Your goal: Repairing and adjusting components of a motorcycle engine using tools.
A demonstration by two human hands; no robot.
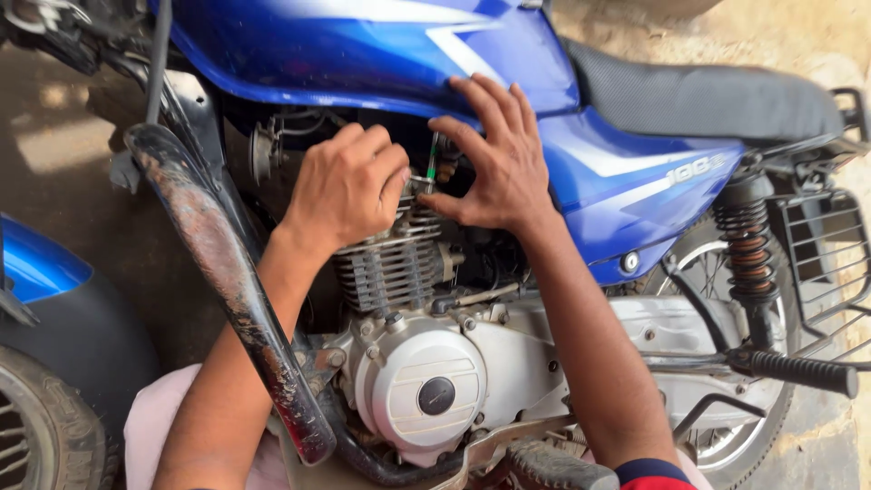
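A blue motorcycle stands side-on in front of me, its blue fuel tank (363, 45) at the top. My left hand (347, 186) is closed in a fist over the top of the finned engine cylinder (390, 263), seemingly gripping a tool with a thin green shaft (433, 156); the handle is hidden in the fist. My right hand (494, 159) lies spread against the tank's lower edge and blue side panel (626, 181), its thumb touching the cylinder head beside the green shaft.
A rusty dark crash-guard bar (227, 281) slants across the left. Below sit the silver engine cover (422, 386) and kick lever (798, 370). The black seat (708, 95), rear shock spring (746, 249) and side rack (830, 259) lie right; a second front wheel and blue mudguard (41, 272) are at left.
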